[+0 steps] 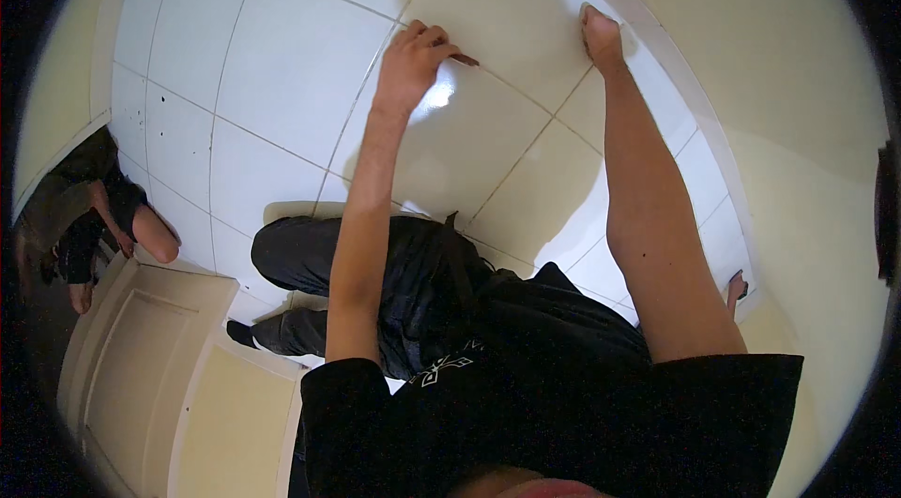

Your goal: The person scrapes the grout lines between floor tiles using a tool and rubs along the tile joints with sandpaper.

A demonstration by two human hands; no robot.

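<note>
My left hand (412, 68) hovers over or rests on the white floor tiles (303, 54), fingers bent down. Between its thumb and fingers a thin reddish-brown piece (466, 60) sticks out to the right; its kind is unclear. My right hand (602, 37) is at the floor beside the pale skirting (658, 40), with its fingers curled under. Something pale shows at its fingertips, but I cannot tell whether it is a held thing. My legs in dark trousers (303, 258) are folded on the tiles below my arms.
A yellowish wall (795, 111) curves along the right, with a dark object (885, 213) at its rim. At left, another person (105, 195) crouches by a doorway with a beige panelled door (141, 343). Dark specks (162, 99) dot the left tiles.
</note>
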